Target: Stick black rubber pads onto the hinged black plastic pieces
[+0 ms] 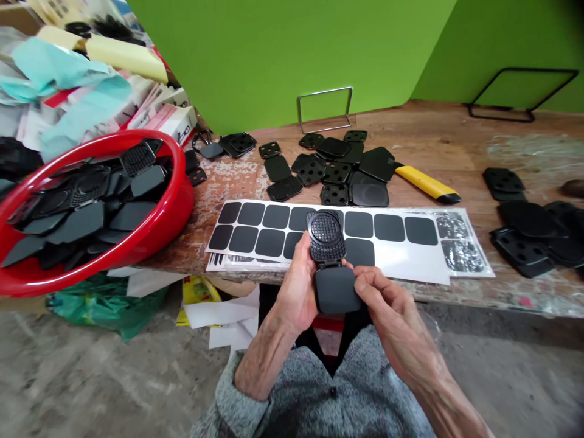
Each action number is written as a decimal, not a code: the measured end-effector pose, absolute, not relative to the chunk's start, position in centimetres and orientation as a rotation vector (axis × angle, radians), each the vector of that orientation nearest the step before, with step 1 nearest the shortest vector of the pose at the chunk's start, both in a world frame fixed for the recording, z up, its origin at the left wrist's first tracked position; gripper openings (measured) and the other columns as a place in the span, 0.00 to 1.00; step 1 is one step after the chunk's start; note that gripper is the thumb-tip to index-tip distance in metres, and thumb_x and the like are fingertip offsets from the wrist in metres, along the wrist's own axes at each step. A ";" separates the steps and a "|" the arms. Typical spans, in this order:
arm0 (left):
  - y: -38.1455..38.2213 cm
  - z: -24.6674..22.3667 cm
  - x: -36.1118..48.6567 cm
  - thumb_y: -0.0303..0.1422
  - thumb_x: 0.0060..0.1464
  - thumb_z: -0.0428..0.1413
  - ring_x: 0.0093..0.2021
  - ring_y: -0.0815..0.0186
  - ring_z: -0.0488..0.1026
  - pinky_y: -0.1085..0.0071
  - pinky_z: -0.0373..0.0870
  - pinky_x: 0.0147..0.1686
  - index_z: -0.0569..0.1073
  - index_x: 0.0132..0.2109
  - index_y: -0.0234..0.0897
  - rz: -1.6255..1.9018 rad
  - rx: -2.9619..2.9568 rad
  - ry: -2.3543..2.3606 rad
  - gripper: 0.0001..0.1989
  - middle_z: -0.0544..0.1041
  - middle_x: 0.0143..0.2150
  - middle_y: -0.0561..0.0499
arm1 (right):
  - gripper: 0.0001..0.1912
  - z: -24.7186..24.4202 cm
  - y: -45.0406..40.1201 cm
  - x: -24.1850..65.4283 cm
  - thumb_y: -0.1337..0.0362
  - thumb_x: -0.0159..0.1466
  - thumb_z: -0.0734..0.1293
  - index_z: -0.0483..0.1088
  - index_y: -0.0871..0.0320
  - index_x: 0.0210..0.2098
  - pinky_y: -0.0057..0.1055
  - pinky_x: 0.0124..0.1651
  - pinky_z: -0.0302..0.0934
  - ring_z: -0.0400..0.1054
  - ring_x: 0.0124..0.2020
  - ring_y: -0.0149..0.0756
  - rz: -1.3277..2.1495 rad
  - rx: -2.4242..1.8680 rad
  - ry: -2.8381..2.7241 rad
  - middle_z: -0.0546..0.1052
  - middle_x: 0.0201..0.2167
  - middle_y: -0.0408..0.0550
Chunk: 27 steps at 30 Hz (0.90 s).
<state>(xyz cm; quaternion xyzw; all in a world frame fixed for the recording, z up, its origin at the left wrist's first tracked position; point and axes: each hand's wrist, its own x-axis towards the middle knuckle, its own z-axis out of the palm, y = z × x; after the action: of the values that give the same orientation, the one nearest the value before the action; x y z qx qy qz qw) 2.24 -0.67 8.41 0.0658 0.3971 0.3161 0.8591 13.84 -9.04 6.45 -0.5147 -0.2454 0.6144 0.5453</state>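
A black hinged plastic piece (326,236) hangs over the front edge of the bench, its round gridded half toward the bench and its smooth square half toward me. My left hand (298,289) is closed round its left side. With thumb and fingertips together, my right hand (385,298) touches the right edge of the smooth square half. Just beyond lies a white sheet (410,258) with rows of dark rounded-square stickers (269,242); the held piece hides part of it. More sheets lie beneath, some under shiny clear film.
Black plastic parts (335,173) and a yellow-handled cutter (426,184) lie behind the sheets. A red basin (176,201) of black pieces stands left. More black parts (531,222) lie right. Wire stands (325,111) and green panels (292,55) are at the back.
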 end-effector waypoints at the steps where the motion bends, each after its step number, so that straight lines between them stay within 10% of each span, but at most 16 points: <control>1: -0.7 8.4 2.2 0.51 0.60 0.43 0.30 0.63 0.75 0.69 0.72 0.34 0.75 0.42 0.31 0.663 0.139 0.825 0.28 0.78 0.29 0.45 | 0.09 6.4 -9.1 13.8 0.58 0.64 0.66 0.69 0.56 0.31 0.26 0.53 0.53 0.60 0.55 0.36 1.453 -1.227 -0.580 0.68 0.44 0.44; 27: -0.6 8.1 2.1 0.52 0.60 0.42 0.31 0.62 0.76 0.68 0.73 0.35 0.75 0.42 0.31 0.653 0.141 0.828 0.29 0.78 0.30 0.44 | 0.10 6.4 -8.8 13.4 0.60 0.64 0.64 0.65 0.57 0.29 0.29 0.44 0.58 0.64 0.50 0.40 1.202 -1.431 -0.821 0.70 0.42 0.47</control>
<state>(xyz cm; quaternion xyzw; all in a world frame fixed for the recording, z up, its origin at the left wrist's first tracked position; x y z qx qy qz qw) 2.05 -0.58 8.10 0.0673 0.3949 0.3113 0.8618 13.37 -8.83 6.36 -0.5975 -0.3429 0.5018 0.5230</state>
